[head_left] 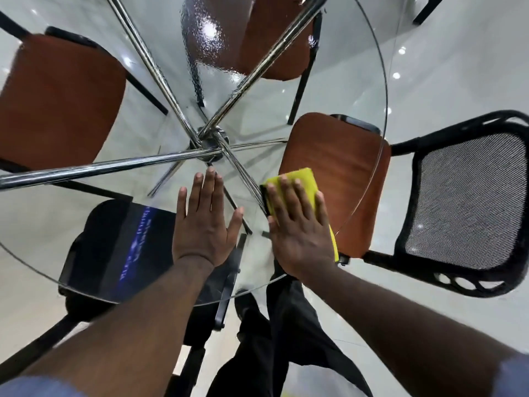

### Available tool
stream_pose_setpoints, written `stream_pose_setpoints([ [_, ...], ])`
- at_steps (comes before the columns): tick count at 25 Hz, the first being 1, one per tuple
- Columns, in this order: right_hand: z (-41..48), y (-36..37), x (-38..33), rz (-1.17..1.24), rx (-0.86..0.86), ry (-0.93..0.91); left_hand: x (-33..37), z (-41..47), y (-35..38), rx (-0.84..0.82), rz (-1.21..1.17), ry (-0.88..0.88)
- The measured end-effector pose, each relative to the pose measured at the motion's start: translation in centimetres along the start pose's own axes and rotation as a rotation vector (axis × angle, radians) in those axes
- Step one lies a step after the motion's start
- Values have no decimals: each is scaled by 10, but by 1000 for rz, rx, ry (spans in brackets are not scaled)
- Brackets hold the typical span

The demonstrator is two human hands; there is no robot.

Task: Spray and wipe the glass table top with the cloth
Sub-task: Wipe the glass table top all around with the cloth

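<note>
Pressing: my right hand is lying flat, fingers spread, on the yellow cloth.
Cloth: it is resting on the glass table top, near its right edge, above a brown chair seat.
Left hand: I am laying it open, palm down, on bare glass just beside.
Far glass: droplets are beading there.
Below: chrome legs are crossing.

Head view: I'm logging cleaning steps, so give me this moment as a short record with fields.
surface: round glass table top, chrome legs crossing beneath
left hand: flat on the glass, fingers spread, holding nothing
right hand: pressed flat on the yellow cloth
cloth position: on the glass near the right rim
wet patch: droplets on the far side, unwiped
spray bottle: not in view
around table: chairs with brown seats, one mesh-backed chair
</note>
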State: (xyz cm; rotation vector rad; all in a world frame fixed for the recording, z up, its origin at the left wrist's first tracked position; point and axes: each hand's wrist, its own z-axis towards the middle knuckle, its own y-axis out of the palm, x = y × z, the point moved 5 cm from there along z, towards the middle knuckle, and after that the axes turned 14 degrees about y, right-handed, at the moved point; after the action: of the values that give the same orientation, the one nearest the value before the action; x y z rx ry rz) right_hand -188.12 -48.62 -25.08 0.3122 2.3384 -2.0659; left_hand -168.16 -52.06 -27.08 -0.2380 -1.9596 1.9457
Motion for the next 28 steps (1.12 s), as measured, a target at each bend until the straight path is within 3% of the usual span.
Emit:
stream_pose_setpoints([
  [2,10,-5,-9,22,-2,-154,-1,1,1,16,5,-3],
  [7,37,-6,7,-1,37,-266,0,2,1,12,29,-19],
  [11,93,-15,37,-47,-46,-390,0,0,2,-6,21,-22],
  [13,127,-22,56,-23,-12,-213,-1,1,1,-7,21,-28],
  [16,151,-28,69,155,58,368,0,0,0,6,26,-19],
  [18,147,-23,39,217,26,594,-1,0,1,3,24,-18],
  [19,143,-19,13,197,-4,540,-1,0,1,3,23,-21],
  [20,138,-14,-16,152,-20,366,-1,0,0,4,24,-24],
  [22,128,-5,-61,56,-17,-146,-1,1,0,3,23,-28],
  [24,150,-8,-66,25,-31,-461,-1,1,0,-4,23,-28],
  [26,181,-18,-48,10,-50,-479,-1,1,0,-4,27,-27],
  [28,202,-27,-21,10,-21,-310,-3,2,0,-12,29,-28],
])
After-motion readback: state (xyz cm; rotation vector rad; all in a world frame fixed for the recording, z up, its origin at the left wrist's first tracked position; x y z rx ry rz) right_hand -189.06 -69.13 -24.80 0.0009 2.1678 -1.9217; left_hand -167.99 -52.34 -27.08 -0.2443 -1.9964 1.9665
